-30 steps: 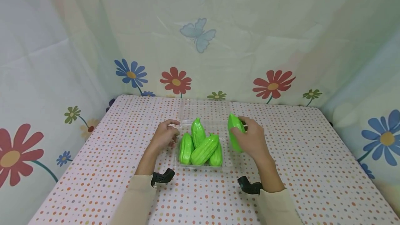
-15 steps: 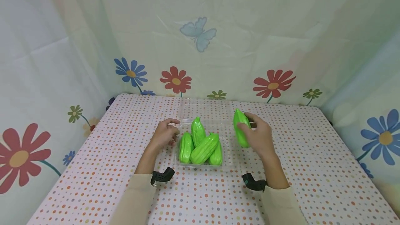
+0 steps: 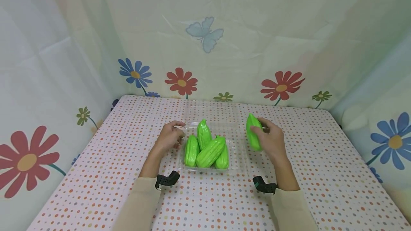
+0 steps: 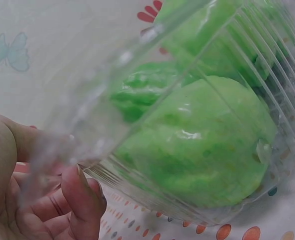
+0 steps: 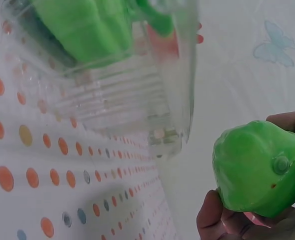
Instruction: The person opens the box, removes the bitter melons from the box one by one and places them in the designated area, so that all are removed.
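A clear plastic tray [image 3: 236,152] sits mid-table with several bright green ribbed gourds [image 3: 210,152] piled in it. My left hand [image 3: 170,137] holds the tray's left rim, fingers curled on the edge; the left wrist view shows the tray wall [image 4: 152,75] with a gourd [image 4: 202,150] behind it and my fingers [image 4: 82,200] below. My right hand [image 3: 271,139] grips one more green gourd [image 3: 253,136], lifted just right of the tray. In the right wrist view that gourd [image 5: 260,167] shows end-on, with the tray [image 5: 137,85] beside it.
The table wears a polka-dot cloth [image 3: 321,159] and is closed in by floral fabric walls [image 3: 205,45] at the back and both sides. The tray's clear hinged lid [image 3: 212,111] lies open behind it.
My right hand has carried its gourd to the right, away from the tray. The left hand and the tray have stayed put.
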Demonstrator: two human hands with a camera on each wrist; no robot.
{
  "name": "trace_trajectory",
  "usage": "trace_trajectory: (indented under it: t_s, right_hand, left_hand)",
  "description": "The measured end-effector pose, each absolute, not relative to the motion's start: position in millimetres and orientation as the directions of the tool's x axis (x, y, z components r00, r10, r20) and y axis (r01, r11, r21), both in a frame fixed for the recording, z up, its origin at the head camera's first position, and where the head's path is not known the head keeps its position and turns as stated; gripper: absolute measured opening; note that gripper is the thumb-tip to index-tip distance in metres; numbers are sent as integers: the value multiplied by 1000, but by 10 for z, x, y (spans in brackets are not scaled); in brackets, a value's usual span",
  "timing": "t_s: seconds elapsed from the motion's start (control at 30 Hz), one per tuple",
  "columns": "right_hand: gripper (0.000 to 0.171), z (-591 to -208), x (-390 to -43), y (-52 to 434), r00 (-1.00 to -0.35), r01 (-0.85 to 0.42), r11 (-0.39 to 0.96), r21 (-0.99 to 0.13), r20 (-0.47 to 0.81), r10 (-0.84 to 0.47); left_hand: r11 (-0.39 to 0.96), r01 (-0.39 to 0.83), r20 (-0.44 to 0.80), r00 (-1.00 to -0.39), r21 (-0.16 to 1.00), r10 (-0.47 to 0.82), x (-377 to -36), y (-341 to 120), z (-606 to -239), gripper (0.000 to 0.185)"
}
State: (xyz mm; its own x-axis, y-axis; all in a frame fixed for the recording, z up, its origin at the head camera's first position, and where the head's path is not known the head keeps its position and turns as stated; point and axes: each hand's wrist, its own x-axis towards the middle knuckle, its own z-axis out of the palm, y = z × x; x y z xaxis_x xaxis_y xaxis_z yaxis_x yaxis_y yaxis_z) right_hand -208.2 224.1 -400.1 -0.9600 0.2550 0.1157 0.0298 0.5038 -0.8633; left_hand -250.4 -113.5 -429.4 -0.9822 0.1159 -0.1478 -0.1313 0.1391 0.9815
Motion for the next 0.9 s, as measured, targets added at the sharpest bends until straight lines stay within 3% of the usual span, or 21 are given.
trace_trajectory:
  t_s: [0.9]
  right_hand:
    - [61, -4310, -2187, 2414, -970, 144, 565, -812, -1, 245]
  left_hand:
    - [148, -149, -167, -979, 978, 121, -2537, -1146, -4312, 48]
